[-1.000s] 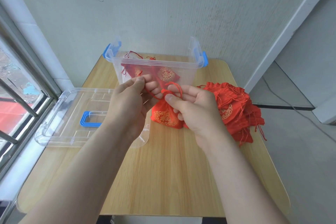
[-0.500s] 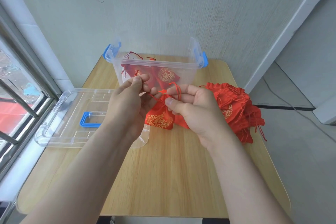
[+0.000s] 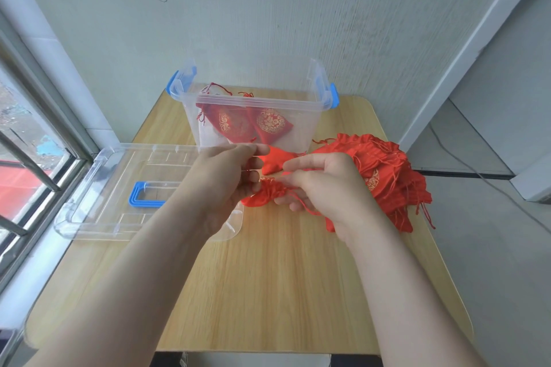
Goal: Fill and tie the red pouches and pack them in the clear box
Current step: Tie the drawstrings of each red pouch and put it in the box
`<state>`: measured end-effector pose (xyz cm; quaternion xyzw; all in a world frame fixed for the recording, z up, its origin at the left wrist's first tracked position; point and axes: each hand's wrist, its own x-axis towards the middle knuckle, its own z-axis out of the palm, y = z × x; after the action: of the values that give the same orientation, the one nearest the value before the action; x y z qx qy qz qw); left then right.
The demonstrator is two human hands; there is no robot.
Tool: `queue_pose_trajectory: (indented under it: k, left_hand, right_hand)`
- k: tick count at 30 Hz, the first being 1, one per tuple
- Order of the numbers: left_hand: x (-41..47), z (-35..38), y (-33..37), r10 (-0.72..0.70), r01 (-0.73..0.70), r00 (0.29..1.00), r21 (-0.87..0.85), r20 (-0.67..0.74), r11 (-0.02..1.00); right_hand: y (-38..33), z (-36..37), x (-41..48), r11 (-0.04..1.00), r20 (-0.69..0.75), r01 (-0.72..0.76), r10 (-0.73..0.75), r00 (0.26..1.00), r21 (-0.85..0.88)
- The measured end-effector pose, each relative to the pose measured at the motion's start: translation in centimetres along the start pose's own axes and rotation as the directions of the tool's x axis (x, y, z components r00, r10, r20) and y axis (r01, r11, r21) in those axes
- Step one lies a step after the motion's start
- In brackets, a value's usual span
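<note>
Between my two hands hangs a red pouch [image 3: 264,195] with gold print, its neck gathered. My left hand [image 3: 222,179] pinches the pouch's neck and string from the left. From the right, my right hand [image 3: 325,188] pinches the red drawstring, thumb and forefinger together; a loose string end trails under it. Behind them stands the clear box [image 3: 253,110] with blue latches, holding two tied red pouches [image 3: 253,125]. A pile of flat red pouches [image 3: 384,173] lies on the table to the right, partly hidden by my right hand.
The box's clear lid [image 3: 134,191] with a blue handle lies flat at the left of the wooden table [image 3: 268,292]. A window with bars runs along the left side. A wall stands close behind the box, and the floor drops away at the right.
The pouch has dropped lower and turned, its gold print now mostly hidden. My hands have drawn apart slightly, pulling the string taut between them.
</note>
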<state>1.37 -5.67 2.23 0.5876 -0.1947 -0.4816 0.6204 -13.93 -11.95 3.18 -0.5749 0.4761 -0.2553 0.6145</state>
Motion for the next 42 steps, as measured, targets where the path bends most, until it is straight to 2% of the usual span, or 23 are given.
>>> queue_pose_trajectory:
  k: [5, 10, 13, 15, 18, 21, 29, 31, 35, 39, 42]
  left_hand:
    - [0.0, 0.1, -0.1, -0.007, 0.005, 1.0, 0.083, 0.024, 0.997]
    - [-0.2, 0.0, 0.0, -0.034, 0.029, 0.999, 0.156, 0.032, 0.987]
    - [-0.2, -0.2, -0.1, -0.059, 0.043, 0.996, 0.213, 0.072, 0.976]
    - [-0.3, -0.3, -0.3, -0.068, 0.036, 0.991, 0.268, 0.112, 0.963]
    - [-0.3, -0.6, -0.5, -0.029, -0.034, 0.989, 0.414, 0.146, 0.91]
    - [-0.4, -0.8, -0.5, 0.003, -0.086, 0.985, 0.476, 0.171, 0.875]
    - [-0.7, -0.7, -0.3, 0.024, -0.134, 0.98, 0.565, 0.198, 0.814]
    - [-0.8, -0.6, -0.1, 0.03, -0.146, 0.978, 0.58, 0.204, 0.802]
    - [-0.9, -0.7, 0.1, 0.023, -0.16, 0.972, 0.587, 0.234, 0.794]
    - [-1.2, -0.8, 0.5, 0.036, -0.173, 0.97, 0.579, 0.24, 0.797]
    - [-1.5, -0.8, 0.6, 0.026, -0.175, 0.966, 0.573, 0.258, 0.8]
  right_hand:
    - [0.3, -0.2, 0.2, 0.996, 0.018, -0.068, 0.069, 0.997, -0.057]
    - [0.7, -0.5, 0.5, 0.947, 0.08, -0.036, 0.065, 0.995, -0.319]
    - [0.6, -0.7, 0.2, 0.874, 0.129, -0.047, 0.124, 0.984, -0.484]
    - [0.6, -1.0, 0.1, 0.844, 0.13, -0.061, 0.153, 0.98, -0.533]
    - [0.8, -1.7, 0.7, 0.88, 0.046, -0.039, 0.069, 0.997, -0.473]
    - [1.1, -2.2, 1.2, 0.932, -0.066, 0.029, -0.057, 0.996, -0.361]
    - [0.7, -1.6, 1.1, 0.969, -0.123, 0.202, -0.22, 0.968, -0.143]
    - [0.6, -1.5, 0.9, 0.96, -0.123, 0.26, -0.272, 0.954, -0.109]
    - [1.1, -1.5, 1.0, 0.871, -0.203, 0.425, -0.475, 0.856, -0.246]
    - [1.0, -1.6, 1.1, 0.865, -0.274, 0.475, -0.502, 0.82, -0.162]
    - [0.8, -1.3, 1.0, 0.864, -0.206, 0.494, -0.503, 0.839, -0.099]
